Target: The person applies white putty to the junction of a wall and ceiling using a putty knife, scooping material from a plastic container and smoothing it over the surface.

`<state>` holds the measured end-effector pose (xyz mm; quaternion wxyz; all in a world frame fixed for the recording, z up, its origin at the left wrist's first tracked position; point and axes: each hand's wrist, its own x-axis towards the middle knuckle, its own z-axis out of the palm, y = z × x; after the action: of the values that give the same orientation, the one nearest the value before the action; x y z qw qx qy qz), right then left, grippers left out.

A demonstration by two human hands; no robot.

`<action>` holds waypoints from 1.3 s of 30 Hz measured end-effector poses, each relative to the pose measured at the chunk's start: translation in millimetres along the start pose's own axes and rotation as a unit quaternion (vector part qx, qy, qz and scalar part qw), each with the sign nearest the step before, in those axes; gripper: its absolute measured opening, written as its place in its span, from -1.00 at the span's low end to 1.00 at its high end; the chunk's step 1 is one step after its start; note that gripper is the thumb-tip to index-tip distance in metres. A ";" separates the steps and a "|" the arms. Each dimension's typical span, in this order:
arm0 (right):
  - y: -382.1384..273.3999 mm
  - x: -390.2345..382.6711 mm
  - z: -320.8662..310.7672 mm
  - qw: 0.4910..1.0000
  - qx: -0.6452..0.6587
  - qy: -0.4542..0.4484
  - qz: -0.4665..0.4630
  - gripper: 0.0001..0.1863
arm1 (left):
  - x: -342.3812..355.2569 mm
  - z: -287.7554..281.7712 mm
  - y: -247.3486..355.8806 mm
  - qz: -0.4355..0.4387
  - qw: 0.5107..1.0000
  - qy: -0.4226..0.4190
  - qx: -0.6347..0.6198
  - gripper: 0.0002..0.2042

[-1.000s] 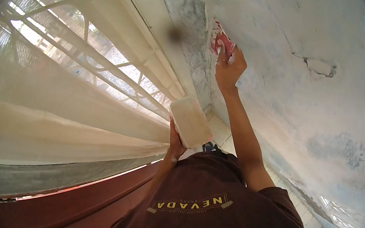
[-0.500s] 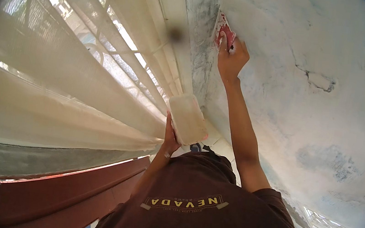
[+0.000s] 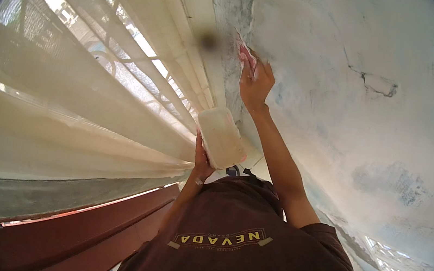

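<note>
My right hand (image 3: 257,86) is closed round a red putty scraper (image 3: 247,58) with whitish smears on it. The scraper's blade lies at the grey strip (image 3: 225,21) where the wall meets the window side. Lower down, my left hand (image 3: 203,158) grips a pale rectangular plastic container (image 3: 221,137) by its side, thumb along the edge. What the container holds does not show from here.
On the right spreads a patchy white wall (image 3: 310,93) with a crack (image 3: 374,85) and a rough grey patch (image 3: 397,184). Sheer cream curtains (image 3: 95,103) hang over a barred window at left. A reddish-brown panel (image 3: 68,225) runs below them.
My right hand has moved down and left with the scraper, which now tilts more edge-on. My left hand and the container stay nearly in place.
</note>
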<state>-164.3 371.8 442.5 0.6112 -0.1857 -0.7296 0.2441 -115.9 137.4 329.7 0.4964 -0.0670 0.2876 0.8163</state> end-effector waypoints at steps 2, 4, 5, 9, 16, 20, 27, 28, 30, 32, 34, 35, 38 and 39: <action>13.4 -16.3 -8.1 0.999 0.022 -0.003 0.043 -0.82 | -3.4 3.3 0.2 0.023 0.999 -0.005 0.028 -0.24; 24.0 -19.0 -7.9 0.999 -0.006 0.012 0.042 -0.82 | -2.8 -4.1 -1.1 0.022 0.999 0.001 0.029 -0.25; 29.6 -18.6 -5.4 0.999 -0.031 0.024 0.037 -0.81 | -2.9 -8.0 -1.6 0.024 0.999 0.006 0.027 -0.26; 34.5 -1.3 11.7 0.998 -0.038 0.053 0.009 -0.81 | -5.7 -16.6 -5.3 0.025 0.999 0.010 0.030 -0.27; 21.1 -23.7 29.4 0.997 -0.070 0.026 0.022 -0.76 | -16.0 -10.7 -5.2 0.038 0.997 0.030 0.068 -0.24; 22.5 -36.8 13.8 0.999 0.005 0.027 0.030 -0.79 | -14.4 -20.0 -8.7 0.011 0.999 0.041 0.027 -0.22; 37.3 -7.1 21.7 0.996 -0.084 0.023 0.032 -0.75 | -9.9 -14.2 -16.9 -0.006 0.999 0.021 0.037 -0.19; 36.0 -9.9 21.1 0.998 -0.053 0.013 0.029 -0.72 | -9.9 -15.6 -17.5 -0.008 0.999 0.019 0.034 -0.20; 31.5 -11.6 16.5 1.000 -0.017 0.003 0.023 -0.69 | -9.9 -16.4 -16.3 -0.004 0.999 0.016 0.032 -0.20; 25.0 -7.2 3.7 0.998 0.045 0.009 0.046 -0.70 | -11.8 -15.4 -15.3 -0.010 1.000 0.009 0.018 -0.21; 22.6 7.3 -1.1 0.998 0.020 0.030 0.051 -0.70 | -10.5 -21.2 -16.2 -0.006 1.000 0.001 0.017 -0.22; 22.0 12.9 0.0 0.997 -0.005 0.052 0.056 -0.70 | -10.0 -24.4 -16.6 -0.002 1.000 -0.006 0.017 -0.22; 31.0 21.6 12.4 0.996 -0.057 0.038 0.050 -0.72 | -6.5 -25.4 -19.4 -0.006 1.000 0.009 0.008 -0.23; 29.1 21.8 18.7 0.996 -0.056 0.039 0.050 -0.72 | -6.2 -24.7 -18.6 -0.005 1.000 0.009 0.009 -0.23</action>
<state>-187.4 405.4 440.4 0.6152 -0.2652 -0.7073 0.2258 -101.3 125.7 304.4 0.4987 -0.0710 0.2990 0.8104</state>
